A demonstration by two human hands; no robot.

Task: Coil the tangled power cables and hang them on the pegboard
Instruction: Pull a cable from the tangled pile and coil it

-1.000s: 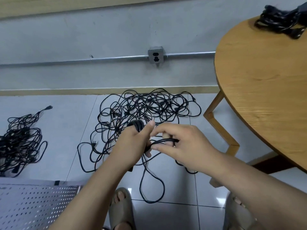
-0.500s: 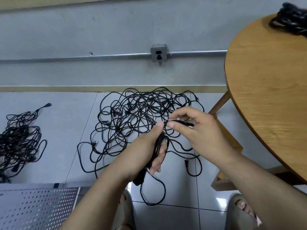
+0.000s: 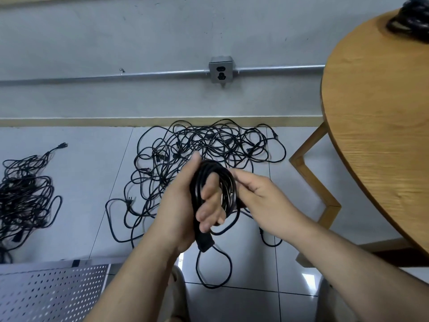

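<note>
The left grip (image 3: 178, 205) is closed round a black cable coil (image 3: 228, 182), its fingers passing through the loops and the thumb up along the top. The right grip (image 3: 262, 201) pinches the coil's right side. A plug (image 3: 204, 242) hangs below the left grip, and one loop trails to the floor. Beyond lies the tangled cable pile (image 3: 204, 145), with another pile (image 3: 23, 194) far left. The pegboard (image 3: 51, 293) lies at lower left. On the round counter (image 3: 383, 112) at right sits a cable bundle (image 3: 408, 22).
</note>
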